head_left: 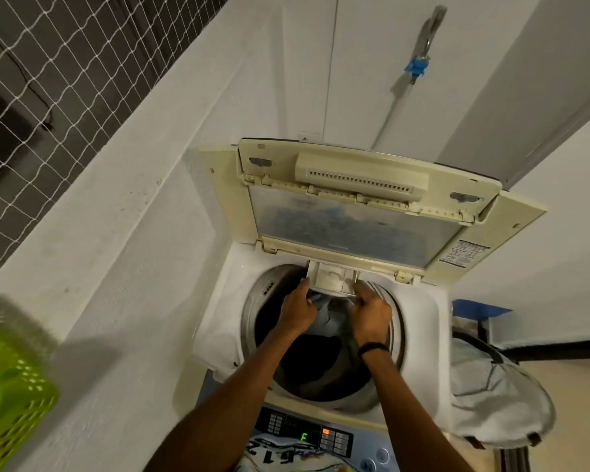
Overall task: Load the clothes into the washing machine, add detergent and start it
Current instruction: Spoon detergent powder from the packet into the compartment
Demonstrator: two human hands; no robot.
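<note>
In the washing machine (423, 321), the drum (252, 318) holds dark and grey clothes (327, 316), partly hidden by the forearms. At the drum's far rim sits the detergent drawer (332, 279), its contents hard to make out. The left hand (297, 310) and right hand (372, 311) each hold a front corner, grip curled round it. Left of the drum, a green basket (11, 386) is blurred and cut off.

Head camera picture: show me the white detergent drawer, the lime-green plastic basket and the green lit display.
White detergent drawer (332, 278): head view, tray middle.
Lime-green plastic basket (17, 386): head view, perforated side wall.
Green lit display (304, 437): head view, glowing character.
</note>
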